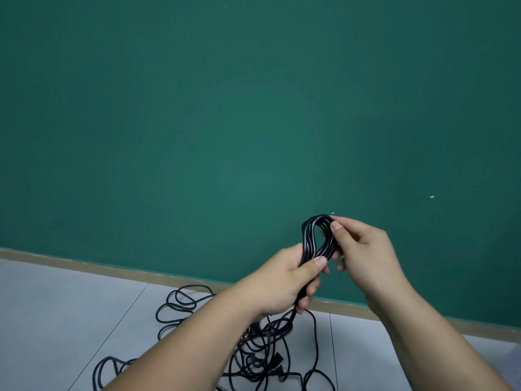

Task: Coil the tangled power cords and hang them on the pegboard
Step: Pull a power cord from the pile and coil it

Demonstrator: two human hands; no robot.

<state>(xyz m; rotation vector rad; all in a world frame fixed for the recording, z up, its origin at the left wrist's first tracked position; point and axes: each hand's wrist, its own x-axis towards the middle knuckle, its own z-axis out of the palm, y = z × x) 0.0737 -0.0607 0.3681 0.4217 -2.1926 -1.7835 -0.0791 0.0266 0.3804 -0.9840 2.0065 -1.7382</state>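
- Holds a coil (310,235) of black cord up against the green wall (225,108), at about 4 o'clock from the view's middle.
- Clamps the coil's neck with the left hand (284,277) at the coil's 7 o'clock, fingers (310,293) curled right round the gathered strands.
- Pinches the loop's crown and 3 o'clock side with the right hand (363,249), thumb and fingertips closed on the strands.
- Has the rest lying as a tangle (253,354) on the floor (70,306) at 6 o'clock, with a plug (277,358) among it and loose runs rising to the left fist.
- Keep the left grip firm and fixed as the anchor; easing it probably drops a turn.
- Feed each new turn with the right hand, matched to the loop already made, to lay turns side by side and not crossed.
- Draw slack up slowly from the tangle, one run at a time.
- Stop at any snag and shake it loose; avoid tugging, likely to tighten the knot.
- Roll the cord a little between right thumb and fingertip on each turn to let twist out; looks stiff enough to spring back otherwise.
- Watch the plug on the way up: probably catches in neighbouring loops.
- Shows no pegboard from here; cannot tell where the hanging goes.
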